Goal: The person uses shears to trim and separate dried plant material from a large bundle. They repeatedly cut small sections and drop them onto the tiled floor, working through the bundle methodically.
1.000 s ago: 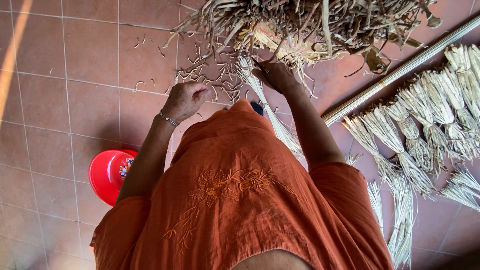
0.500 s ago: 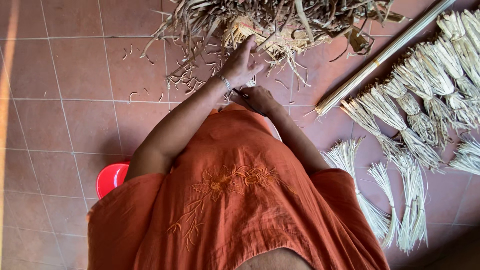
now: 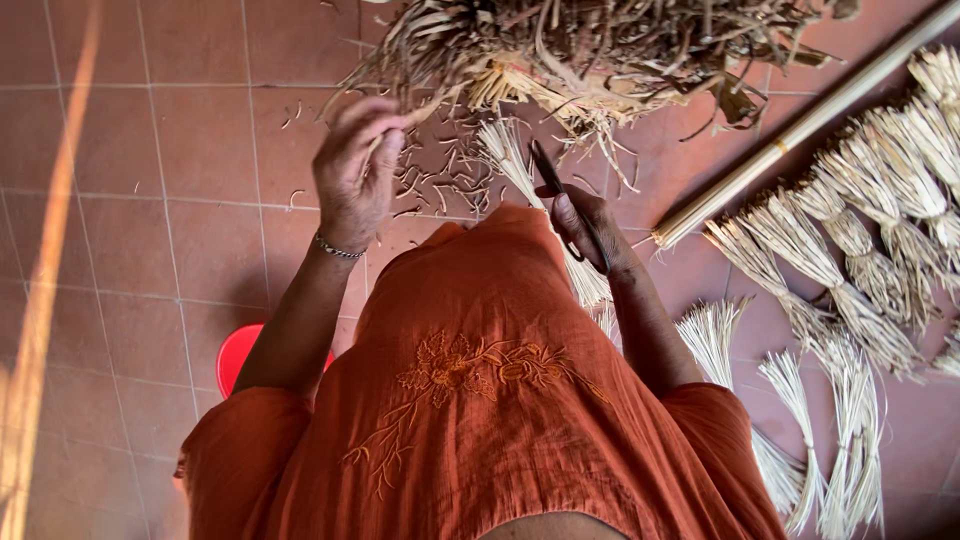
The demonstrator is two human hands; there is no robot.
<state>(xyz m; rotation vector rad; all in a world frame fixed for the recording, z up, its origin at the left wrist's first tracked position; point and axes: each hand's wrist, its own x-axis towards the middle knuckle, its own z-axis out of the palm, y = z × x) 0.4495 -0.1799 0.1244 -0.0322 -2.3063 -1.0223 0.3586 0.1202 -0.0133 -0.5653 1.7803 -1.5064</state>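
My left hand [image 3: 358, 172] is raised over the tiled floor, its fingers pinched on a dry straw strand [image 3: 432, 103] that leads up into the big pile of dry leaves [image 3: 590, 40] at the top. My right hand [image 3: 588, 228] rests near my knee and grips a dark pair of scissors [image 3: 550, 172], blades pointing toward the pile. A pale straw bundle [image 3: 512, 160] lies on the floor just beside the scissors. My orange embroidered garment [image 3: 480, 400] fills the bottom of the view.
Several tied straw bundles [image 3: 850, 230] lie fanned out on the right. A long pale stick [image 3: 800, 130] runs diagonally at upper right. Small cut scraps [image 3: 440, 180] litter the tiles. A red plastic stool [image 3: 240, 355] shows at lower left.
My left hand has lifted away from the right hand and moved left, pulling a strand from the pile. The right hand has dropped lower with the scissors.
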